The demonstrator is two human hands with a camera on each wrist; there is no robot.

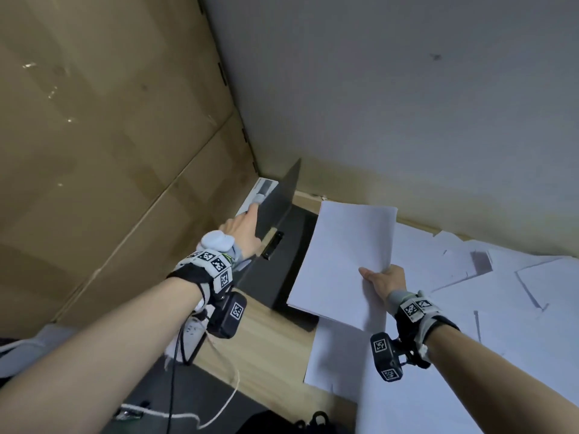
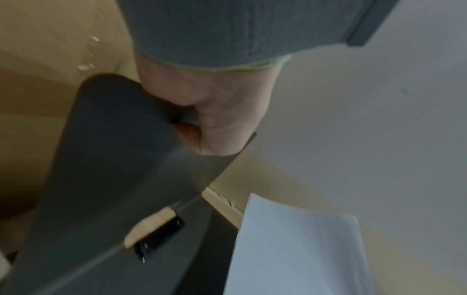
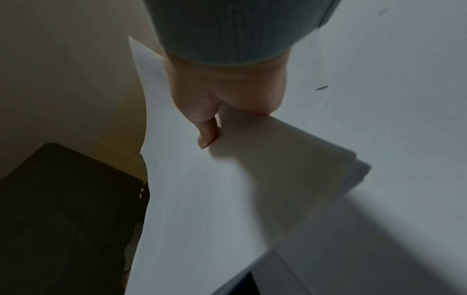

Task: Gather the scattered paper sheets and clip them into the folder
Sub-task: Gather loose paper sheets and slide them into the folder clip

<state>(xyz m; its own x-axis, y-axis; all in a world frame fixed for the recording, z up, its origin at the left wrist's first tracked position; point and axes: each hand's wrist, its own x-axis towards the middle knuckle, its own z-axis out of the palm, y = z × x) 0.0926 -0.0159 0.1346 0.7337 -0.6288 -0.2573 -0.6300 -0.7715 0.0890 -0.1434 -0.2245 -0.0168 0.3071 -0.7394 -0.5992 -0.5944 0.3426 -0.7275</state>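
A black folder lies open at the table's back left corner, its cover standing nearly upright. My left hand pinches that cover's edge, thumb on the inner face, in the left wrist view. A black clip on a tan strip sits on the folder's spine. My right hand grips a stack of white sheets by its near edge, held tilted above the folder's right half. The thumb lies on top of the stack; the fingers are hidden beneath.
More loose white sheets cover the table's right side. A cardboard panel stands at left and a grey wall behind. A white box leans behind the cover. Cables hang over the wooden table front.
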